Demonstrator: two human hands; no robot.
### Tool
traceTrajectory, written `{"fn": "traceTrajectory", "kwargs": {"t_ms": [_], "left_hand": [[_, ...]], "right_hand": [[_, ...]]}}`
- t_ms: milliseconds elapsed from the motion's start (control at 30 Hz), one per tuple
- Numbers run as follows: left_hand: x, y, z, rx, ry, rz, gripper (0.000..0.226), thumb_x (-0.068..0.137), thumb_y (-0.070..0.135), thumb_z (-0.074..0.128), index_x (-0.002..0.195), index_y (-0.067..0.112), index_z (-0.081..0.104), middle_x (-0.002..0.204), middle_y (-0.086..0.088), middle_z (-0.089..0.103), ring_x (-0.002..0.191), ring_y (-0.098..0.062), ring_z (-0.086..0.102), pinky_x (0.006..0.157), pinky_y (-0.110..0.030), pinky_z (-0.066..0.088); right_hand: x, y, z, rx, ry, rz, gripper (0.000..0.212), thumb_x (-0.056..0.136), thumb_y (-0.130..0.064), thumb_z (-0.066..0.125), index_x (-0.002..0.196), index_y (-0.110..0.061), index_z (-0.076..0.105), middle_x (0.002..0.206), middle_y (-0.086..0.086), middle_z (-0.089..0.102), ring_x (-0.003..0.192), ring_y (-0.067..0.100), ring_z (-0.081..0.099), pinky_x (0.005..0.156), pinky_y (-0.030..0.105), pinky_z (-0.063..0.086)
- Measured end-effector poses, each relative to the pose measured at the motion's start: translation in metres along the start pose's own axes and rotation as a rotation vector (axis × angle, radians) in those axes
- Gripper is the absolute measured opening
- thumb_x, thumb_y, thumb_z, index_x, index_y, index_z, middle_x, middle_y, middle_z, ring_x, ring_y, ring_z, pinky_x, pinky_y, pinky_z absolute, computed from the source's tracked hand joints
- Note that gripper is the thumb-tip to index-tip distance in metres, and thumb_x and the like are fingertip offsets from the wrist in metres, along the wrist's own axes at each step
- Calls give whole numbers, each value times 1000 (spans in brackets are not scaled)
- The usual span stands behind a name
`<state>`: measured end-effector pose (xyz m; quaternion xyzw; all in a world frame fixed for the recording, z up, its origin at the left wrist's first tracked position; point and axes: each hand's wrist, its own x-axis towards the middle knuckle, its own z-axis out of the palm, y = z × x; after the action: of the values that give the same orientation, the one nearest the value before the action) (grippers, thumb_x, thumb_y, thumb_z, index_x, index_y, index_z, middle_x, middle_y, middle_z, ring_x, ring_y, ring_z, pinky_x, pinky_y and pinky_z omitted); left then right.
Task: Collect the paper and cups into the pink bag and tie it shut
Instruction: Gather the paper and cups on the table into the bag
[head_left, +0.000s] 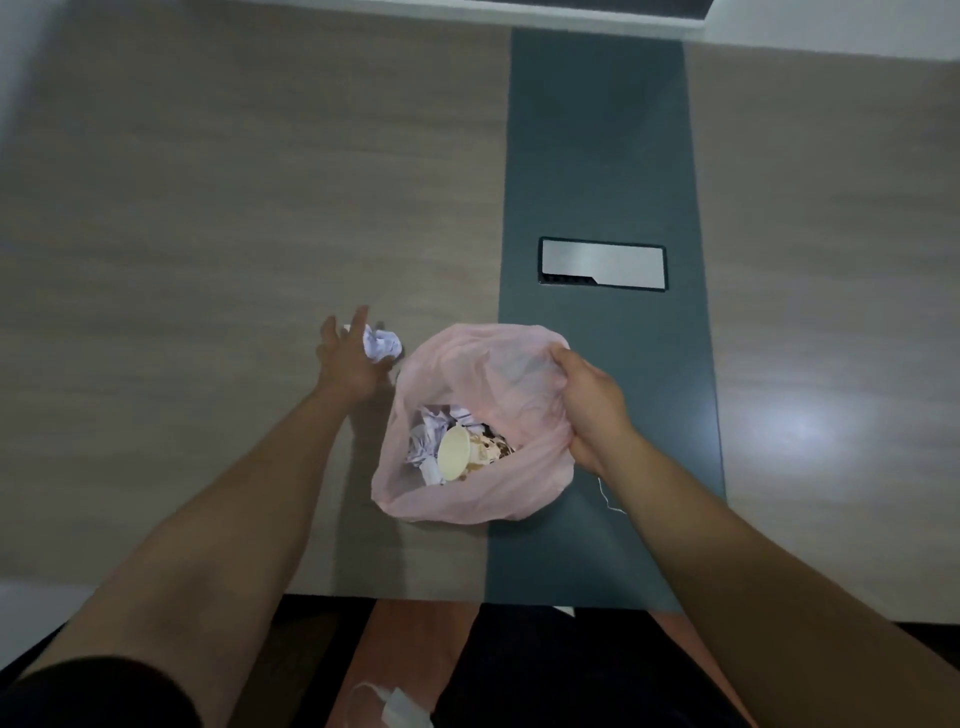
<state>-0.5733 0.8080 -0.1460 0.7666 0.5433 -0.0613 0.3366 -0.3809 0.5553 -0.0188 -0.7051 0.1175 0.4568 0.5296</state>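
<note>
Pink bag (483, 395) rim is being gripped by my right hand (589, 410), left hand (348, 358) spreading open over crumpled paper (382, 342), cup (460, 454) print unreadable.

A wide counter (208, 182) fills most of the view, its top a pale grey-brown wood grain. A dark blue-grey band (602, 130) runs through it from the far edge to the near edge, right of centre. Set into this band is a rectangular metal cover plate (602, 262) with a dark frame, its face shining. A soft patch of reflected light (800, 431) lies on the wood at the right. Beyond the far edge a strip of white wall (467, 8) shows. Below the near edge the floor is dark, with a reddish-brown plank (410, 649) running toward the viewer.
</note>
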Motion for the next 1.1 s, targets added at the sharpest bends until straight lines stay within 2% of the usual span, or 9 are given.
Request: {"fn": "traceTrajectory", "kwargs": {"t_ms": [133,233,300,467,667,767,867,967,1100], "left_hand": [[-7,-15,22,43,-62,68,71,85,38,78,150,19,61,164,-28,28,141,-55,43,119,-49,39],[-31,-13,26,-55,59,84,75,74,51,58,130,2,69,132,-28,58,116,-45,59,98,-46,49],[-38,-14,26,-193,126,62,65,79,47,67,121,-2,70,115,-22,63,101,-35,62,88,-37,47],[-74,1,-1,-582,172,-22,43,91,40,83,129,33,64,125,5,72,102,-12,73,90,-39,63],[-159,30,-14,-872,-182,246,49,91,23,77,138,30,64,132,1,74,116,-24,72,86,-36,62],[-183,44,-5,-845,-344,307,46,97,18,81,140,24,65,130,-5,74,112,-20,73,84,-31,61],[-191,48,13,-622,-481,346,51,93,46,83,140,37,66,130,8,73,114,-17,72,90,-35,63],[-195,45,37,-336,-407,340,53,88,68,73,132,40,66,120,18,70,99,-6,66,92,-33,54],[-207,52,53,-248,-271,162,66,88,70,68,143,36,58,119,10,71,109,-17,68,95,-37,53]], "right_hand": [[5,3,0,2,19,8,26,104,-44,71,118,-23,80,117,1,83,109,24,79,105,50,63],[6,5,1,4,30,12,32,102,-45,72,121,-21,81,120,2,83,112,26,79,107,52,62],[6,7,1,4,28,13,32,103,-44,72,123,-21,81,120,2,83,112,26,79,106,52,63],[0,8,6,9,13,17,32,106,-39,70,127,-17,79,119,4,82,110,26,79,103,49,64],[-10,8,15,-39,-28,-1,28,106,-42,70,118,-20,81,111,4,85,106,27,81,103,52,64],[-17,9,16,-61,-49,-31,30,105,-45,69,116,-20,82,107,5,86,106,29,82,104,54,63],[-27,10,15,-93,-58,-59,30,105,-45,69,113,-20,82,104,4,86,104,28,82,102,50,64],[-39,13,10,-99,-91,-90,30,103,-47,71,111,-21,84,111,13,85,102,30,82,101,48,64],[-60,16,2,-102,-145,-116,29,103,-42,71,118,-19,83,110,9,86,107,34,82,105,56,62]]}}
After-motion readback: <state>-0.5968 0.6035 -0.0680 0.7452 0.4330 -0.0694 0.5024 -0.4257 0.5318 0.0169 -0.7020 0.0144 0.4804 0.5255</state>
